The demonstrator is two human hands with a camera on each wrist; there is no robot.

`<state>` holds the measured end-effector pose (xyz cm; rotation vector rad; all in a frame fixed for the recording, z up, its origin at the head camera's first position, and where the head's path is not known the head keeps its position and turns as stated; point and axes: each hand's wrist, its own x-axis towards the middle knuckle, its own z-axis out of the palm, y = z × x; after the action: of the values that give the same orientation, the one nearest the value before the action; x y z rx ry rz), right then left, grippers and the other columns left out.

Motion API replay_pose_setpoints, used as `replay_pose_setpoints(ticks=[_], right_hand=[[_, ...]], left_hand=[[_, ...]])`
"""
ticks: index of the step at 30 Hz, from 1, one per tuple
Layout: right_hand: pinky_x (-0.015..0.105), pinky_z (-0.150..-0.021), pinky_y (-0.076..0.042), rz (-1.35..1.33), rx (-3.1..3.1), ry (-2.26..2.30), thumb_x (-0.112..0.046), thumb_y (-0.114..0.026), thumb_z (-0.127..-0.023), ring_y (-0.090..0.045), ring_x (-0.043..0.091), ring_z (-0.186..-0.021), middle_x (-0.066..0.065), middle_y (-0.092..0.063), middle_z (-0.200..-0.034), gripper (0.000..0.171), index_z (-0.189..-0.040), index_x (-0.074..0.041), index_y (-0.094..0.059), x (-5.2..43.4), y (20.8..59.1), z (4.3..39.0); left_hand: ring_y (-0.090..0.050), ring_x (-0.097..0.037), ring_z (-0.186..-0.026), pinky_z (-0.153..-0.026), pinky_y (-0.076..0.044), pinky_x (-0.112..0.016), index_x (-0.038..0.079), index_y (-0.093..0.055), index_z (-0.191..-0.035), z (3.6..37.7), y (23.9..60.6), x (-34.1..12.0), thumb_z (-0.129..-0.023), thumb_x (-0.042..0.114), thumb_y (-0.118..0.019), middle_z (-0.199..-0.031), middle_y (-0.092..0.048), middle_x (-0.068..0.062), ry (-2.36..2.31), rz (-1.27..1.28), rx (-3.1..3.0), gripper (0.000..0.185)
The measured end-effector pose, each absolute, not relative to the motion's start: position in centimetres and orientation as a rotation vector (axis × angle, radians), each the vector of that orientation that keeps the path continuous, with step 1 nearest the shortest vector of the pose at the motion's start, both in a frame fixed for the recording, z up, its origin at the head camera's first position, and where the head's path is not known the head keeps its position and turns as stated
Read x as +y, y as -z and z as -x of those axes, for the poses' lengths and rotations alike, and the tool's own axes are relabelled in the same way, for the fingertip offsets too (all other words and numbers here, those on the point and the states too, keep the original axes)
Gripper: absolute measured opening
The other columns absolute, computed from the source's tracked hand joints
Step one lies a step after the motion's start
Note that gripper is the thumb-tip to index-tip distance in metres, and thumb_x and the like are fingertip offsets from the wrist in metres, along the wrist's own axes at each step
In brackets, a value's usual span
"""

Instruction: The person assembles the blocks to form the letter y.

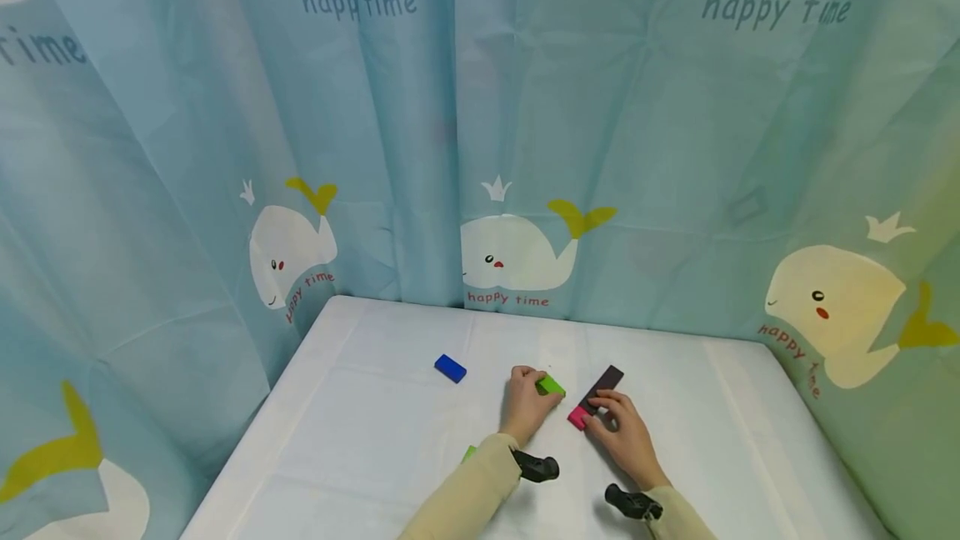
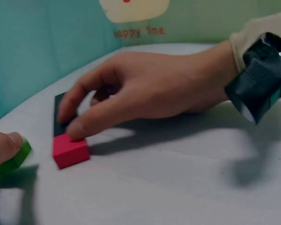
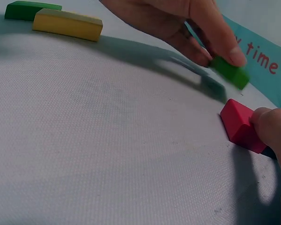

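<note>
Left hand [image 1: 527, 407] is pinching a small green rectangular block [image 1: 551, 385] on the white table [image 1: 360, 440]; right hand [image 1: 622, 432] is pressing fingertips on a pink block [image 1: 578, 417] (touching a dark flat block [image 1: 604, 383]). Right wrist view is showing yellow block [image 3: 68, 24] well behind.

Head view high, facing down at table [image 1: 375, 440], wrist views low, close, sharing pink block [image 2: 70, 150]
</note>
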<state>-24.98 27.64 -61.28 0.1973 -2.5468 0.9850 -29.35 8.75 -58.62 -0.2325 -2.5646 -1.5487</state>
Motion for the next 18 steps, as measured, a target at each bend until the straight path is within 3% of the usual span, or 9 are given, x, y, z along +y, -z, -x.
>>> replay_pose_setpoints(ticks=[7, 18], right_hand=[[0.038, -0.078, -0.049, -0.252, -2.509, -0.986, -0.01, -0.08, -0.08, -0.06, 0.023, -0.093, 0.014, -0.058, -0.122, 0.028, -0.106, -0.003, -0.07, 27.8, 61.5, 24.9], [0.038, -0.077, -0.048, -0.253, -2.498, -1.005, -0.007, -0.08, -0.079, -0.061, 0.025, -0.092, 0.015, -0.059, -0.122, 0.029, -0.105, -0.001, -0.07, 27.8, 61.5, 24.9]], left_hand=[[-0.05, -0.021, -0.094, -0.081, -0.043, -0.031, 0.005, -0.074, -0.108, 28.2, 59.3, 10.0, -0.077, 0.017, -0.083, -0.105, -0.054, -0.005, 1.352, 0.25, -2.582, 0.034], [-0.049, -0.018, -0.09, -0.078, -0.041, -0.029, 0.008, -0.074, -0.103, 27.8, 59.6, 10.5, -0.075, 0.02, -0.085, -0.1, -0.052, -0.002, 1.25, 0.243, -2.562, 0.032]])
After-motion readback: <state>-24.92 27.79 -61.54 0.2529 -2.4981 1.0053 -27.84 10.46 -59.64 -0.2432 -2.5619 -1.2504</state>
